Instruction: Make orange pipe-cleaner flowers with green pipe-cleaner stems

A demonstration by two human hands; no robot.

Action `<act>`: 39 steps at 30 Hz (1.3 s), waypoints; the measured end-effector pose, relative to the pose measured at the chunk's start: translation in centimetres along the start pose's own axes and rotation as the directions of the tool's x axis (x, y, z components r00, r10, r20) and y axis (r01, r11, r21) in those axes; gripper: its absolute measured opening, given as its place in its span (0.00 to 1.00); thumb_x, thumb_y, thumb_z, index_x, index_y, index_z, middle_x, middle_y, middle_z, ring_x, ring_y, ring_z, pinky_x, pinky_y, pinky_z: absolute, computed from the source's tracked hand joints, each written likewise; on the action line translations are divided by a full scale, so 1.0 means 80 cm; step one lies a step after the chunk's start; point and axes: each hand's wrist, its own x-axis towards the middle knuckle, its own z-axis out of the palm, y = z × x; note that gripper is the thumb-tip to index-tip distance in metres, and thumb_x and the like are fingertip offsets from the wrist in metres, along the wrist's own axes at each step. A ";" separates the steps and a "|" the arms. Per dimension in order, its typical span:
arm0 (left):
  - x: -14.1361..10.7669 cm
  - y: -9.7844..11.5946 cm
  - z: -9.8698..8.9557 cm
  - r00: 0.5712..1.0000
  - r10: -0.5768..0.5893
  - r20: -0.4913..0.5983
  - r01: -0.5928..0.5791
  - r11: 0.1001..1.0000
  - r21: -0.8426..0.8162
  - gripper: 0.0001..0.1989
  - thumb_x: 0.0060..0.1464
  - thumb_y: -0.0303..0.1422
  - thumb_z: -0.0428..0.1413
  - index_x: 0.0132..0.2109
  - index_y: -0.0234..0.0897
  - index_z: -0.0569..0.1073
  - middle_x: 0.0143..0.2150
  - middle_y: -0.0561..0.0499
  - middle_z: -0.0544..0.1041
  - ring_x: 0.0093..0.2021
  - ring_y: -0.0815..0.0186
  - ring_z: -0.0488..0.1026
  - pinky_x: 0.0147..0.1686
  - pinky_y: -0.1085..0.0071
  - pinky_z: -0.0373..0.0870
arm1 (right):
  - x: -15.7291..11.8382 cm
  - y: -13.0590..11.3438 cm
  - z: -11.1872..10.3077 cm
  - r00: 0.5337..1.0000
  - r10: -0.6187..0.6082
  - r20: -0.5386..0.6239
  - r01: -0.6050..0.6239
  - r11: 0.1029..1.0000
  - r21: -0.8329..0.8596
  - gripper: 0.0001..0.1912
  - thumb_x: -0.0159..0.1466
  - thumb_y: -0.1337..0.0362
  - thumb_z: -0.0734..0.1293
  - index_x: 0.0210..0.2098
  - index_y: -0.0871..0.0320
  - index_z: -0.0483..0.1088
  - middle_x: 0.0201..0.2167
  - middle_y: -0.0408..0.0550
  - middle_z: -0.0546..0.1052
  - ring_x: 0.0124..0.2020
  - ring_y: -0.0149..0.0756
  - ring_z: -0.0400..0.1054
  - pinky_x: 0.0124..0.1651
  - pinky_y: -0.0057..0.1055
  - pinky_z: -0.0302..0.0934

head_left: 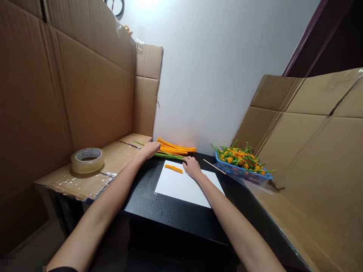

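Green pipe cleaners (pixel 170 155) lie across the back of the black table, running between my two hands. My left hand (pixel 150 150) is closed over them near their left part, and a green end sticks out beyond it. At their right end, the bent fingers of my right hand (pixel 193 167) close on the green tips. Its wrist rests over a white sheet of paper (pixel 181 187). On that sheet lies a short, flat orange fuzzy piece (pixel 173 169). Just behind the green ones is a bundle of orange pipe cleaners (pixel 174 146).
A blue basket (pixel 241 168) full of orange and green fuzzy pieces stands at the right, with a thin pale stick (pixel 214 166) beside it. A roll of clear tape (pixel 87 161) sits on cardboard at the left. Cardboard walls (pixel 96 87) flank the table (pixel 159 211).
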 end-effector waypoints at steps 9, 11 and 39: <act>-0.021 -0.045 -0.035 0.979 -0.153 -0.137 0.131 0.979 -0.153 0.06 0.62 0.29 0.48 0.36 0.40 0.68 0.37 0.47 0.77 0.38 0.61 0.72 0.36 0.70 0.62 | -0.009 0.004 -0.003 0.996 -0.012 -0.085 0.016 0.998 0.057 0.16 0.69 0.67 0.60 0.51 0.56 0.76 0.53 0.53 0.76 0.55 0.45 0.65 0.54 0.38 0.59; -0.014 -0.030 -0.043 0.923 -0.284 -0.259 0.170 0.906 -0.389 0.06 0.64 0.33 0.48 0.39 0.39 0.68 0.36 0.49 0.76 0.36 0.63 0.72 0.36 0.70 0.64 | -0.010 -0.002 -0.006 0.983 -0.013 -0.182 0.043 0.986 0.161 0.14 0.68 0.68 0.62 0.48 0.57 0.77 0.50 0.54 0.77 0.54 0.45 0.66 0.54 0.39 0.59; 0.040 0.208 -0.004 0.981 -0.133 -0.139 -0.115 0.174 -0.978 0.20 0.48 0.44 0.66 0.39 0.36 0.70 0.35 0.49 0.78 0.37 0.64 0.78 0.39 0.69 0.72 | -0.065 -0.036 -0.039 0.990 0.117 0.082 -0.078 -0.039 0.996 0.10 0.45 0.63 0.77 0.27 0.58 0.77 0.27 0.44 0.76 0.31 0.32 0.69 0.34 0.29 0.61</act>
